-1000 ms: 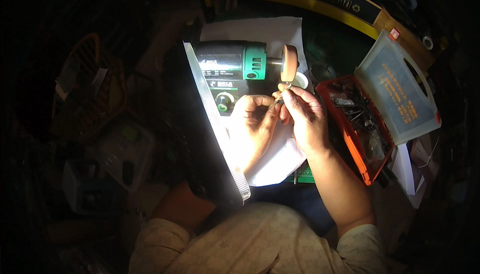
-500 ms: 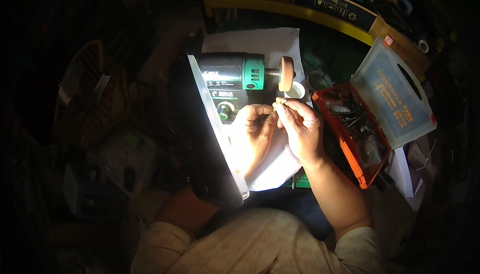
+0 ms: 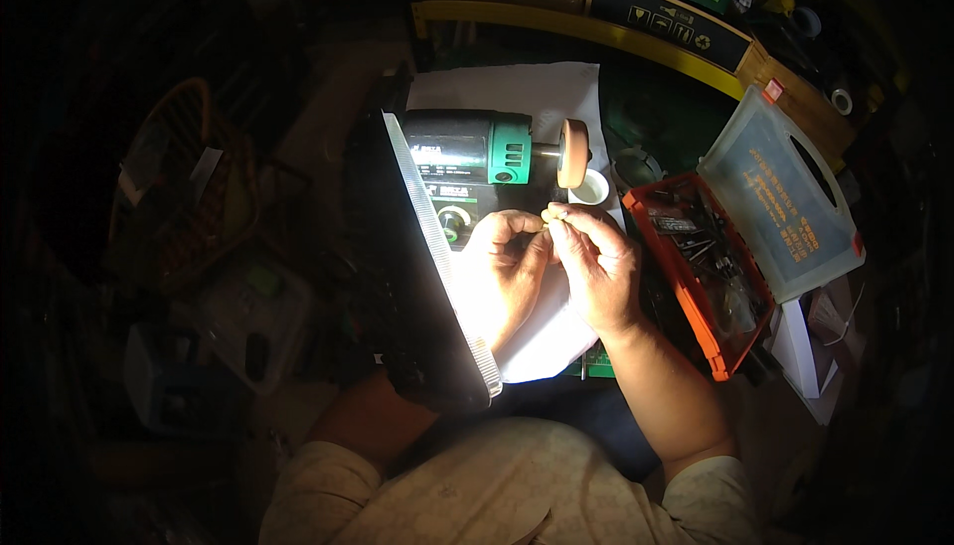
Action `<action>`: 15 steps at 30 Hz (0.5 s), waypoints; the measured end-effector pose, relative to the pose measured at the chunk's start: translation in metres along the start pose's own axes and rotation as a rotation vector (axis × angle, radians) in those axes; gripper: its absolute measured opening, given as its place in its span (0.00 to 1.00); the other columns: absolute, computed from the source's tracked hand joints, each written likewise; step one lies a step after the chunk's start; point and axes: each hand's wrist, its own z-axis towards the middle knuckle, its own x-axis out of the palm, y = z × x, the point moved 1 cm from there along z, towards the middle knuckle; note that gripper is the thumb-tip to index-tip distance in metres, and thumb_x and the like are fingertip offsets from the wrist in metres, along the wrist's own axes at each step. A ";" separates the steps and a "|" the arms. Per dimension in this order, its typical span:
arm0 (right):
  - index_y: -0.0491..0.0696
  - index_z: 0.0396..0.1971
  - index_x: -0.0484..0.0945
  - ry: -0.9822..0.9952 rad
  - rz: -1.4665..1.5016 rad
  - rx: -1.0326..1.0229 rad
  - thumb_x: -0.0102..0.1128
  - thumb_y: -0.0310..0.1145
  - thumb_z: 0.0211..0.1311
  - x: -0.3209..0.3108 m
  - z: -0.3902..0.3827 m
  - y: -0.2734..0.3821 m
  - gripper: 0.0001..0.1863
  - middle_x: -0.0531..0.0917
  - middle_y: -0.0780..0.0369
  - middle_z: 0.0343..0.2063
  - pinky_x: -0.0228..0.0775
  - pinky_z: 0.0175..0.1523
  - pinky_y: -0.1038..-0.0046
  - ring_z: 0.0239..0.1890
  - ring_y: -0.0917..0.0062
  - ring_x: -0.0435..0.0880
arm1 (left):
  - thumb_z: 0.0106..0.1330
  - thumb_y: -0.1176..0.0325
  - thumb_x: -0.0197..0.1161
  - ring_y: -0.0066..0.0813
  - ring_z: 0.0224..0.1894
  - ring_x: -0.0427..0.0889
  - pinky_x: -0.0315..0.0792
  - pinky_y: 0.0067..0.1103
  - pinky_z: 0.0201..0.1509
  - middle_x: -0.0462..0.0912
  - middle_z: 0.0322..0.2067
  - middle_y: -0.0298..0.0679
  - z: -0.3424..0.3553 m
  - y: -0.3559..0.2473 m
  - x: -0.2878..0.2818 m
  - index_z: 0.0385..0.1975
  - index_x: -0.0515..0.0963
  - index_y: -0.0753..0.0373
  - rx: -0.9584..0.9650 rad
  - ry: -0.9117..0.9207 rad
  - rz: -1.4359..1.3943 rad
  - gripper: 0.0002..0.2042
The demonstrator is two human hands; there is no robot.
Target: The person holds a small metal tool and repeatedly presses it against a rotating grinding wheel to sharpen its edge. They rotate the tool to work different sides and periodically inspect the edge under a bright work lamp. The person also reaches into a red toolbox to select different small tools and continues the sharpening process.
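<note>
My left hand [image 3: 507, 267] and my right hand [image 3: 600, 265] meet fingertip to fingertip over the lit white paper. Between their pinched thumbs and forefingers is a tiny yellowish piece [image 3: 549, 217], too small and covered to name. Just beyond the fingers stands a bench grinder-polisher [image 3: 457, 148] with a black body and green end collar. Its shaft carries a tan wheel [image 3: 573, 154], apart from my hands. A small white cup [image 3: 590, 187] sits below and beside the wheel. Whether the wheel turns I cannot tell.
A long bright lamp [image 3: 427, 237] crosses in front of my left forearm. At right lies an open orange toolbox [image 3: 696, 311] of bits, its clear lid [image 3: 785, 192] raised. White paper [image 3: 537, 88] lies beneath the machine. A yellow rail [image 3: 556, 20] bounds the back.
The whole view has shifted slightly, with the machine and toolbox a little lower and to the right. Both hands keep their pinch, with only a slight shift of the fingers.
</note>
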 end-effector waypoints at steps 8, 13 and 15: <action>0.38 0.46 0.82 0.000 0.001 -0.023 0.62 0.21 0.69 0.000 0.000 -0.001 0.08 0.86 0.56 0.44 0.79 0.52 0.77 0.45 0.75 0.86 | 0.68 0.81 0.65 0.16 0.36 0.81 0.77 0.14 0.42 0.82 0.36 0.35 -0.001 -0.002 0.000 0.40 0.78 0.67 0.027 -0.007 0.012 0.05; 0.40 0.46 0.83 -0.049 0.165 0.185 0.64 0.27 0.70 0.000 0.003 0.000 0.09 0.87 0.61 0.40 0.77 0.44 0.81 0.40 0.82 0.85 | 0.69 0.80 0.65 0.17 0.35 0.82 0.77 0.15 0.42 0.84 0.34 0.37 0.001 0.001 -0.002 0.41 0.78 0.68 0.016 0.019 0.023 0.04; 0.41 0.46 0.84 -0.057 0.221 0.255 0.65 0.30 0.70 -0.001 0.008 0.000 0.10 0.87 0.64 0.38 0.75 0.41 0.83 0.38 0.85 0.84 | 0.70 0.79 0.64 0.18 0.35 0.82 0.77 0.15 0.42 0.85 0.34 0.38 0.000 0.002 -0.001 0.41 0.78 0.69 -0.007 0.035 -0.033 0.04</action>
